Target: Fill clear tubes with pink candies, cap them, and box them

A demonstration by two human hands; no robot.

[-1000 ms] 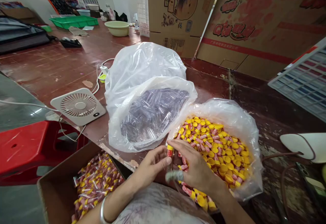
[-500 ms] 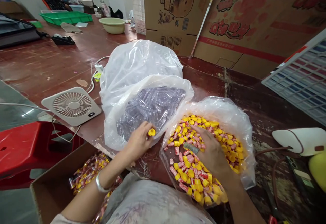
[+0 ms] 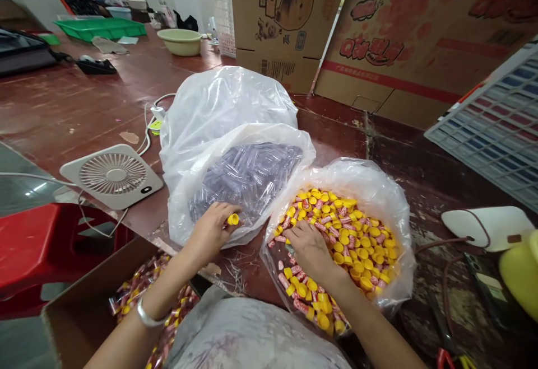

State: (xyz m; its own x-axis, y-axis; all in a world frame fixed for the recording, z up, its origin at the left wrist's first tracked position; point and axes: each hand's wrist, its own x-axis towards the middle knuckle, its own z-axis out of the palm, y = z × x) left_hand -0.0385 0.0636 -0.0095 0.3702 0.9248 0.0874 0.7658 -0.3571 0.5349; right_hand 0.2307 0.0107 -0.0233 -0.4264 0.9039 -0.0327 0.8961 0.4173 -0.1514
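Note:
My left hand (image 3: pixel 212 226) is closed round a small piece with a yellow cap (image 3: pixel 232 219), whose open round end faces right. It is at the front rim of a white plastic bag (image 3: pixel 179 218) full of clear plastic tubes (image 3: pixel 247 173). My right hand (image 3: pixel 311 246) reaches into a second clear bag (image 3: pixel 397 201) with its fingers curled down among yellow caps (image 3: pixel 365 246) and red-and-white wrapped rolls (image 3: pixel 300 305). What its fingertips pinch, if anything, is hidden.
A white fan (image 3: pixel 113 176) lies left of the bags. Below my left arm, a cardboard box (image 3: pixel 79 296) holds several filled tubes. A red stool (image 3: pixel 33 251) stands at left. Scissors (image 3: pixel 443 324), a phone (image 3: pixel 487 285) and a white grid basket (image 3: pixel 487 128) are at right.
My right hand has drawn left and nearer within the bag, its fingers now more curled. My left hand still holds the yellow-capped piece, and the whole view has shifted slightly.

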